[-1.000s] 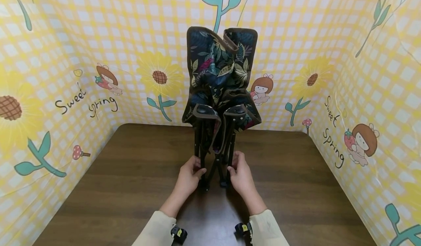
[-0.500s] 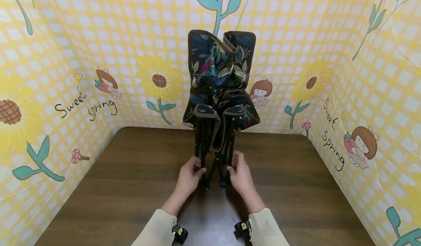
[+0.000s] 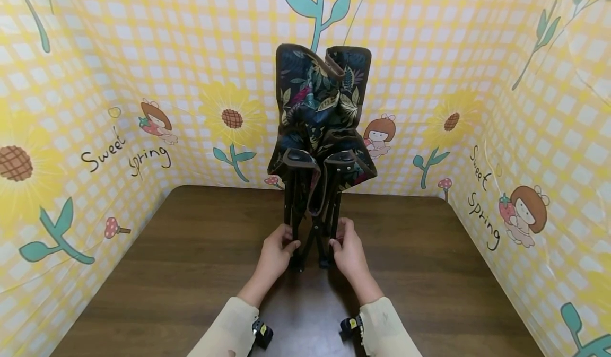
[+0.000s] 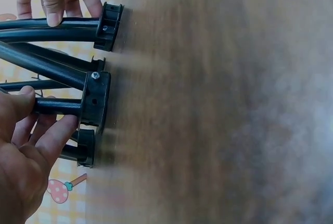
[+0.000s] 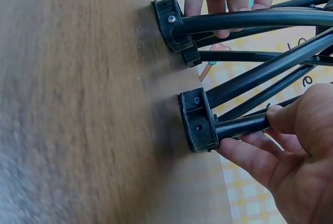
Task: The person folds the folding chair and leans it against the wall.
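A folding chair (image 3: 317, 102) with dark leaf-patterned fabric and brown edging stands upright and folded on the table. Its black tube legs cross low down and end in black plastic feet (image 4: 95, 99). My left hand (image 3: 276, 248) grips a lower leg tube on the left side, thumb in front and fingers behind. On the opposite side my right hand (image 3: 350, 248) holds another leg tube the same way. In the right wrist view the thumb and fingers wrap a tube (image 5: 242, 126) just above its foot. Some rear tubes are hidden behind the front ones.
The brown wooden table (image 3: 191, 293) spreads around the chair. Yellow checked cloth (image 3: 229, 38) with sunflowers and cartoon figures walls the back and both sides. Black wrist cameras (image 3: 262, 333) sit at both cream sleeves.
The head view has shifted slightly. Both hands keep their hold on the legs, and the chair stays folded in nearly the same spot.
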{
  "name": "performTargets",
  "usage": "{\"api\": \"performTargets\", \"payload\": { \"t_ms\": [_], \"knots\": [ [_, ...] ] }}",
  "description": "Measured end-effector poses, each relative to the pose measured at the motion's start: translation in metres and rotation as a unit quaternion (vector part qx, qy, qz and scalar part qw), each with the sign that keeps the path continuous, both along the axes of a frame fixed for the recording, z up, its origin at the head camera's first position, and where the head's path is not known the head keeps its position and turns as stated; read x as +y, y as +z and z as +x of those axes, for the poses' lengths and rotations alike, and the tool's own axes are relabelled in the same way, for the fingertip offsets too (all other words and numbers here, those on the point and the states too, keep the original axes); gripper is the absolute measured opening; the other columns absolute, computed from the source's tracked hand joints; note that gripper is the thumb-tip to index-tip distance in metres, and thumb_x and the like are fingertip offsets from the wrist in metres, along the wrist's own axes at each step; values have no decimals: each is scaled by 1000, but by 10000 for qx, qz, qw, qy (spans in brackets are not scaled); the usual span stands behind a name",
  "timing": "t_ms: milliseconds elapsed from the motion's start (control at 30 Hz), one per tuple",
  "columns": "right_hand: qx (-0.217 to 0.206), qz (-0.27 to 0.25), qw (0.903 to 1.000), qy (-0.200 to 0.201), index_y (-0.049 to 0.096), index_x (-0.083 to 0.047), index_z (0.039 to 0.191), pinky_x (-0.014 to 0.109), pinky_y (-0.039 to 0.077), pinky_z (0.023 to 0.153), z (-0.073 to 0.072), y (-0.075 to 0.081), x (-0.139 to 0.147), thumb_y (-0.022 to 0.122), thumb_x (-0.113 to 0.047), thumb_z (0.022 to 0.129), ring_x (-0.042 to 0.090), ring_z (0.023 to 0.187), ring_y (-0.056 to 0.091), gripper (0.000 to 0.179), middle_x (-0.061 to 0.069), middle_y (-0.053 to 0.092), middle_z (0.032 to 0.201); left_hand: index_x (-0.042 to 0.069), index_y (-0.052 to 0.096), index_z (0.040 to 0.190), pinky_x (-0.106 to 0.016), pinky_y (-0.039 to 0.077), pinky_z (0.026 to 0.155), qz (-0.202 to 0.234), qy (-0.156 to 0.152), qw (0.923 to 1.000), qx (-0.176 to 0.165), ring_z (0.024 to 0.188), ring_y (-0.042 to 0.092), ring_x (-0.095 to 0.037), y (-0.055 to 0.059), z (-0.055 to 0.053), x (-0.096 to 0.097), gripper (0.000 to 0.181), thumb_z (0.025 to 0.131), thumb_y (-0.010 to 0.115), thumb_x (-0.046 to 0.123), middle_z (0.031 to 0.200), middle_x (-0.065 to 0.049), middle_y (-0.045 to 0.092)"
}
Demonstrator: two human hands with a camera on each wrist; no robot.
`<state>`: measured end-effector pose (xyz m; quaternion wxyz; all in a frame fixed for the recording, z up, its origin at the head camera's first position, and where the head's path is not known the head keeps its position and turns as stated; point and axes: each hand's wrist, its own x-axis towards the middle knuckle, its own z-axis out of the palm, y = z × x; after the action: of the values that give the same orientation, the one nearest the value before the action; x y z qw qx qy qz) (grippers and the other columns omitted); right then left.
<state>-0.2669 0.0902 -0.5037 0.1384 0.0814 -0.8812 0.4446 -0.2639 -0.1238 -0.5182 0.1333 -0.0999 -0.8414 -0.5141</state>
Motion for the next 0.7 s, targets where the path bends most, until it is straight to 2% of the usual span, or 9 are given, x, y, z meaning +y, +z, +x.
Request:
{"api": "performTargets", "payload": {
  "t_ms": [300, 500, 700],
  "knots": [
    [19, 72, 10000, 30, 38, -14, 134, 32, 50, 72, -6, -3, 1, 64, -3, 91, 16, 81, 59, 52, 4, 57, 91, 14, 61, 105, -30, 48, 73, -220, 178, 9996, 40, 79, 57, -12, -1, -6, 2, 22, 86, 73, 12, 88, 2, 66],
    [61, 44, 10000, 49, 39, -14, 133, 32, 50, 71, -10, -3, 0, 63, -3, 91, 16, 80, 60, 50, 5, 58, 91, 11, 62, 108, -33, 50, 75, -219, 155, 9995, 142, 84, 60, -13, 0, -10, 3, 24, 86, 72, 12, 87, 2, 66],
    [85, 55, 9999, 71, 39, -14, 133, 33, 50, 70, -13, -3, 0, 63, -2, 91, 16, 80, 59, 50, 6, 58, 92, 10, 61, 112, -32, 50, 75, -332, 66, 9992, 200, 78, 57, -11, 0, -14, 1, 27, 86, 72, 11, 87, 3, 66]
  ]
}}
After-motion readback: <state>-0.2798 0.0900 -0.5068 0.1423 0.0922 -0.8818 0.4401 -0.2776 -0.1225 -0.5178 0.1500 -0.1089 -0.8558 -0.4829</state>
